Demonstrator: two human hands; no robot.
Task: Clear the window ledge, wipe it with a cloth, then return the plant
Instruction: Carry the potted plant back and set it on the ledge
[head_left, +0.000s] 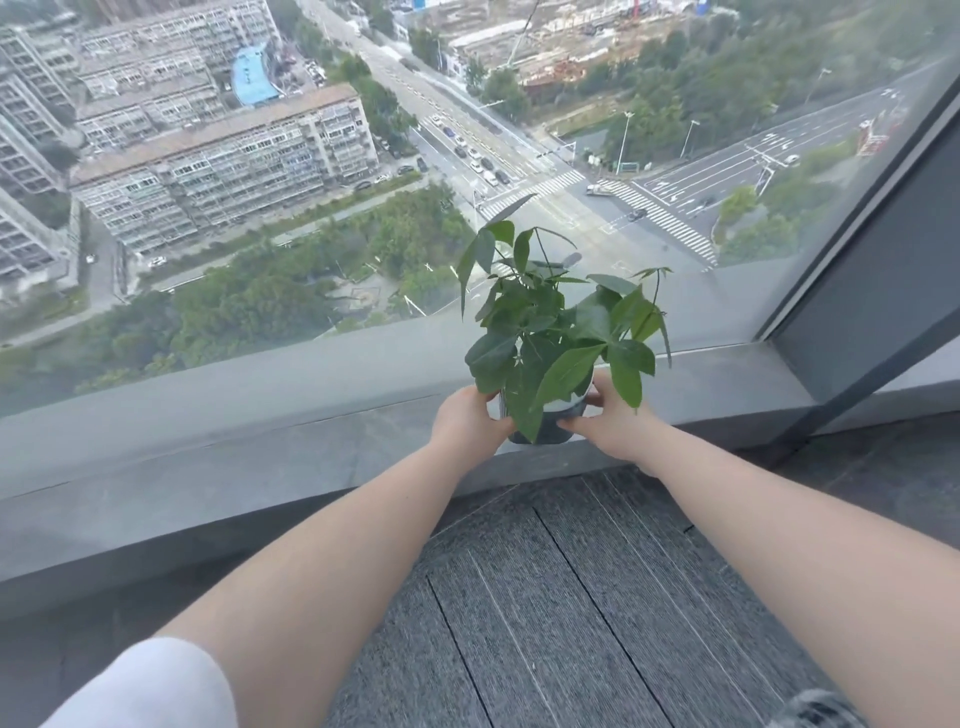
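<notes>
A leafy green plant (550, 322) grows in a small dark pot (545, 428) with a pale rim. The pot is at the front edge of the grey stone window ledge (234, 447); whether it rests on the ledge or is lifted just off it, I cannot tell. My left hand (467, 423) grips the pot's left side. My right hand (610, 418) grips its right side, thumb on the rim. Leaves hide most of the pot's top. No cloth is in view.
A large glass pane (311, 182) rises behind the ledge, looking far down on streets and buildings. A dark window frame post (872, 291) slants at the right. Dark grey carpet tiles (571, 597) cover the floor below the ledge.
</notes>
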